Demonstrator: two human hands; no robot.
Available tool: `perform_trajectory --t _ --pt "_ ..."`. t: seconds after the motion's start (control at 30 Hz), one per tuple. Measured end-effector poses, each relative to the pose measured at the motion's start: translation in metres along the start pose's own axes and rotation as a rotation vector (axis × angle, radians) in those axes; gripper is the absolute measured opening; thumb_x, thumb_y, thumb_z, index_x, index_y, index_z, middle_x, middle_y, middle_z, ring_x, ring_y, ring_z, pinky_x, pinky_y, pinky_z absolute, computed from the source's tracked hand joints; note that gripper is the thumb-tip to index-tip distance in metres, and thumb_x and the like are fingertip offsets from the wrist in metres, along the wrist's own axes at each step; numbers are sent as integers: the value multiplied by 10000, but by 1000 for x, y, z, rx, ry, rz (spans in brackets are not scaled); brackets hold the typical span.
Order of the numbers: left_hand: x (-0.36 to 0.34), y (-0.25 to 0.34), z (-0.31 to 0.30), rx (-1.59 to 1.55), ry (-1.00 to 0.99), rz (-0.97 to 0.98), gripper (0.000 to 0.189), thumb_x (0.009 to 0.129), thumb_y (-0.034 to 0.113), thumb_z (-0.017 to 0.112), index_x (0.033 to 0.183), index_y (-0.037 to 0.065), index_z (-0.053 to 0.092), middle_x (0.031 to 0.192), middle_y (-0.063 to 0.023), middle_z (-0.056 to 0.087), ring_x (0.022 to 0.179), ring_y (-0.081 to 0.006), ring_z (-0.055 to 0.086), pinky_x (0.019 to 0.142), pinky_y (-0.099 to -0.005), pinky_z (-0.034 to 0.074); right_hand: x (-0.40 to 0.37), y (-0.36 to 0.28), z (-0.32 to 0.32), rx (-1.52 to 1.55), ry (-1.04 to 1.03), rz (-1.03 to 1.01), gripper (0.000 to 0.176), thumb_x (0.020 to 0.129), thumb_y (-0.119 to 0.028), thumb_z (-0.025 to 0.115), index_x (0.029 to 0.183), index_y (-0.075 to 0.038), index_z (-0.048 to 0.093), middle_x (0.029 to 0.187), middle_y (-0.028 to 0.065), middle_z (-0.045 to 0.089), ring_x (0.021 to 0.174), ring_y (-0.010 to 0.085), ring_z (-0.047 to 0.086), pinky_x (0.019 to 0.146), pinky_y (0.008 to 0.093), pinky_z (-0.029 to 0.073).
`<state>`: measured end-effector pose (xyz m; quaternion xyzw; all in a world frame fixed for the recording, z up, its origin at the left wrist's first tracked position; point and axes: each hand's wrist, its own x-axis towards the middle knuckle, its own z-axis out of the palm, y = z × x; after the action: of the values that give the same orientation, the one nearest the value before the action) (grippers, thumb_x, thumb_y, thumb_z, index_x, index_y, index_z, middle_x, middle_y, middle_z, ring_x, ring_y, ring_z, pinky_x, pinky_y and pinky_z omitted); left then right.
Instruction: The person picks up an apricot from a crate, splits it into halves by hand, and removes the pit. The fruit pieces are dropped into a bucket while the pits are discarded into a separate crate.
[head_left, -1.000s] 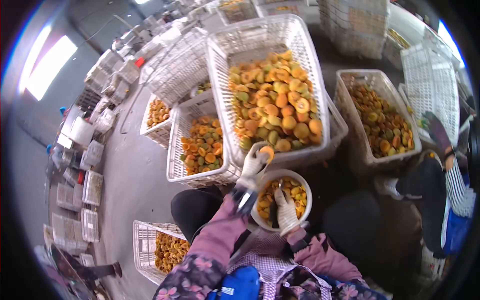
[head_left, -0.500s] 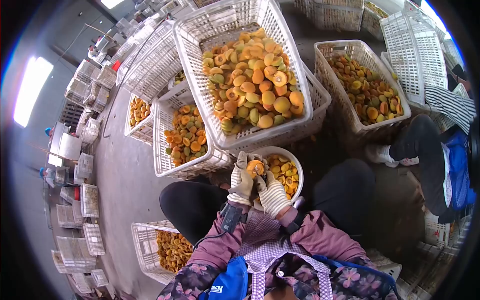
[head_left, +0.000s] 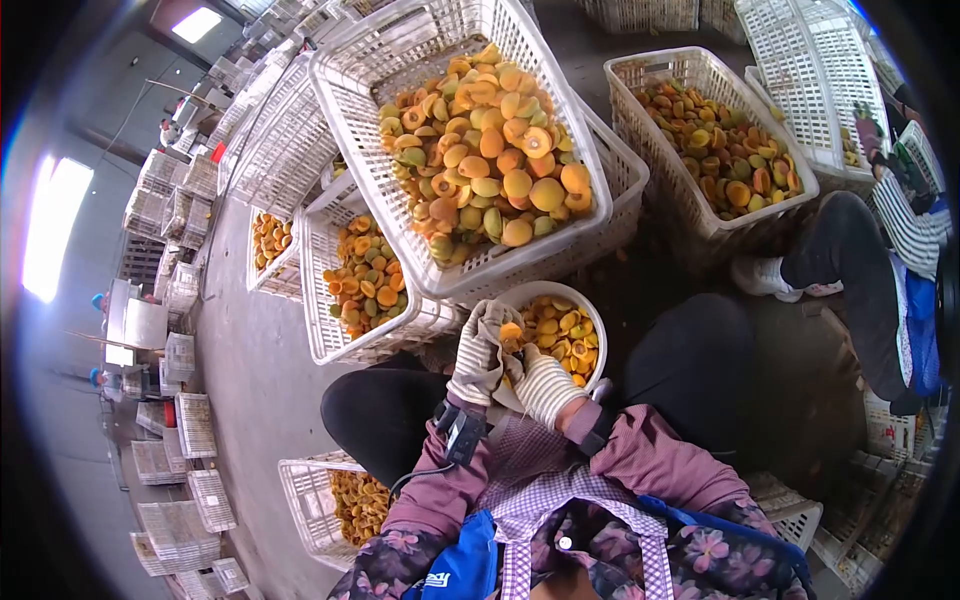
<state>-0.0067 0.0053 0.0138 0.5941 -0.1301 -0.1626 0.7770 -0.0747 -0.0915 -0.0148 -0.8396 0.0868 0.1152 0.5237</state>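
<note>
My left hand [head_left: 482, 352], in a striped, soiled glove, is closed round an orange apricot piece [head_left: 511, 334] at the near side of a white bucket. Just right of it, my right hand [head_left: 545, 387] in a striped glove has its fingers bent towards the same fruit; whatever lies between them is hidden. Beneath and beyond my hands stands the round white bucket [head_left: 601, 338], holding yellow-orange fruit pieces [head_left: 565, 335]. A large white crate [head_left: 335, 100] of halved apricots [head_left: 490, 150] rests on another crate past the bucket.
More fruit crates stand at left [head_left: 313, 300], lower left [head_left: 300, 510] and upper right [head_left: 625, 110]. A co-worker's leg [head_left: 850, 260] and striped glove [head_left: 900, 220] are at right. Stacked crates [head_left: 195, 430] line the far left.
The view has shifted slightly. My left fingers have folded down over the fruit, which shows less now. The co-worker's gloved hand at right has come into view.
</note>
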Motion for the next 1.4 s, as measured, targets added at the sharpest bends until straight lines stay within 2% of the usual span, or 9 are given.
perform_trajectory --t 0.1,0.33,0.4,0.8,0.87,1.07,1.13,1.23,1.4 --pt "6 13 6 -32 189 -276 264 915 258 541 973 0 559 714 -28 572 665 -99 544 630 -229 446 -7 -11 -9 137 -82 16 419 893 -378 467 1038 14 507 846 256 609 829 420 587 707 431 472" --pt "-1 7 -6 50 111 -189 365 902 312 530 668 32 539 613 -77 536 547 -167 528 491 -281 413 -12 -2 9 439 -206 19 417 907 -345 462 1118 10 517 896 225 621 849 384 593 719 403 475" --pt "-2 3 -8 51 43 -23 424 905 376 497 680 21 553 624 -91 586 545 -150 531 524 -259 407 -10 1 15 591 -275 107 314 926 -198 489 1168 1 491 949 73 582 833 171 519 743 277 454" --pt "-4 9 5 -392 110 -198 416 926 345 449 624 60 451 559 -112 472 510 -235 480 498 -321 412 -9 -1 13 480 -245 2 459 897 -353 531 1195 -5 498 900 44 601 751 163 523 697 288 450" --pt "-8 9 11 -204 131 -121 430 929 350 443 604 69 440 552 -101 464 497 -228 470 479 -330 407 -20 -11 7 781 -332 101 450 882 -358 499 1116 26 511 800 182 620 702 291 608 628 352 482" --pt "-6 25 1 -282 56 -403 406 903 428 485 657 107 450 545 -62 457 489 -194 473 451 -316 397 -28 -33 -31 833 -608 403 462 883 -395 475 1016 39 564 743 195 623 693 358 608 629 391 481" --pt "-4 30 -2 -534 82 -484 392 878 474 511 712 122 459 570 -47 486 507 -189 496 461 -304 410 -22 -30 -19 287 -359 -97 488 882 -401 459 1026 55 557 822 258 617 779 399 602 689 421 480" --pt "-10 50 20 -315 552 -610 358 888 468 503 767 131 498 638 -15 513 564 -167 511 525 -287 451 -16 -29 -26 36 -368 -128 482 886 -395 445 1070 41 530 841 275 607 819 402 596 716 424 477" --pt "-12 65 19 -65 412 -433 249 880 352 534 824 109 521 685 -26 542 591 -175 536 564 -275 473 -12 -40 -46 -242 -406 -127 539 881 -412 433 1162 44 487 971 254 614 947 367 591 800 414 475"
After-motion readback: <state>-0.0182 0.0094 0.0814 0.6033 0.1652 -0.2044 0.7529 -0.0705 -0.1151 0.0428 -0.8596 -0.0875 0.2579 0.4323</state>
